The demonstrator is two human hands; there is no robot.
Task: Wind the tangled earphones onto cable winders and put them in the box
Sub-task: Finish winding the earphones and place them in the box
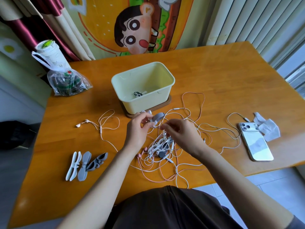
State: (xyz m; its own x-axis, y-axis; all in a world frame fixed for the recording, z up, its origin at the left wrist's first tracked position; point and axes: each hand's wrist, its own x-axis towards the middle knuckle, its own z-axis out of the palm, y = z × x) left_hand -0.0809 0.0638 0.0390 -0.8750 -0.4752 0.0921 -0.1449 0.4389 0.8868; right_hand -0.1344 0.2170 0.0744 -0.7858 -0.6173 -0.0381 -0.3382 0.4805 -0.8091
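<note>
Orange wooden counter (214, 76), cartoon curtain behind. The left hand (137, 129) grips a grey winder (157, 116) just in front of the box (143, 103), fingers curled round it. The right hand (181, 134) pinches a white strand of the earphones (165, 151), tangled on the counter beneath both hands. Spare winders (85, 164) lie at left, a phone (255, 142) at right.

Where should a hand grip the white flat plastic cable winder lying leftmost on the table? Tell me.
Probably pinch the white flat plastic cable winder at its narrow waist, from above and its left: it lies flat on the wooden table, and the light grey winder crowds its right edge.
</note>
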